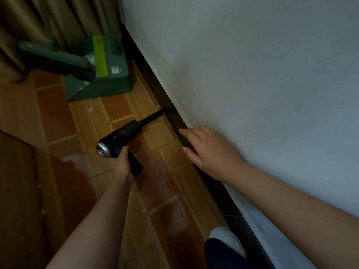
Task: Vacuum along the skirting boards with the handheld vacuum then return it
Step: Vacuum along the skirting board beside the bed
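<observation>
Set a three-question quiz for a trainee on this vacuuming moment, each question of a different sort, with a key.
1. Multiple choice: the left hand grips
A) the handheld vacuum
B) a cloth
C) nothing

2. True or false: the right hand is curled round a tool.

3. Fill in: the vacuum's nozzle points at the dark ____.

Key
1. A
2. False: its fingers are straight and it holds nothing.
3. skirting board
</observation>
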`<state>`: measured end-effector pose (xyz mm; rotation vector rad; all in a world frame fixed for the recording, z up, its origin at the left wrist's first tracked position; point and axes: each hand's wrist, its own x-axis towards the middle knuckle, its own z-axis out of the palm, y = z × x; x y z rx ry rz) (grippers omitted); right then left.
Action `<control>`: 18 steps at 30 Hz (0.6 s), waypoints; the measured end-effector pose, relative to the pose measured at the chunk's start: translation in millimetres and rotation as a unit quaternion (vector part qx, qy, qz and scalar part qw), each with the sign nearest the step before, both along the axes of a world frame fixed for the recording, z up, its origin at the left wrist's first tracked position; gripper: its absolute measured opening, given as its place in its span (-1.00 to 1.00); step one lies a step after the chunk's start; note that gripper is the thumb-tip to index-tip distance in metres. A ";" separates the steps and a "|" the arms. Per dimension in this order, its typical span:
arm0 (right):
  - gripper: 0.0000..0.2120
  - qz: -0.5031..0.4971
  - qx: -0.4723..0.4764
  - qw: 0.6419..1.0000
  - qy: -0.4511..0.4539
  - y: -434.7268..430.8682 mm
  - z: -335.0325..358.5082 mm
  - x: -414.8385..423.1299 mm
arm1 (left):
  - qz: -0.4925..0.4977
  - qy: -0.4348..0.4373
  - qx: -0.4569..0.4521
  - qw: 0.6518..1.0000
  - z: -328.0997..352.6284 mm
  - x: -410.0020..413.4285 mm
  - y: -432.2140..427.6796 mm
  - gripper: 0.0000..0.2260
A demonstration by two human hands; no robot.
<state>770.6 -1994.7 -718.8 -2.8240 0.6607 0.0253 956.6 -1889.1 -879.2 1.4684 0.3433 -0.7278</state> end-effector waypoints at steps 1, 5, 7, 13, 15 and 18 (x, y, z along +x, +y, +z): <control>-0.57 0.001 -0.007 1.000 0.000 0.5 0.1 -2.2 | -0.001 0.001 -0.004 1.000 2.7 -2.9 1.9 -0.92; -0.50 0.006 -0.010 1.000 0.016 1.2 0.8 -11.1 | -0.008 0.001 -0.014 1.000 9.3 -12.0 7.8 -0.94; -0.49 0.004 -0.015 1.000 0.017 1.6 3.7 -13.6 | -0.013 -0.004 -0.011 1.000 9.9 -13.9 13.0 -0.94; -0.55 0.003 -0.012 1.000 0.024 6.9 11.7 -11.3 | -0.036 0.016 0.007 0.999 -0.2 -18.0 27.4 -0.76; -0.54 0.006 -0.013 0.999 0.031 9.0 11.4 -11.9 | -0.052 0.040 0.012 0.998 -6.6 -17.9 31.5 -0.68; -0.57 0.012 -0.018 0.999 0.040 9.5 13.5 -15.4 | -0.069 0.064 0.022 0.995 -10.9 -17.9 38.5 -0.60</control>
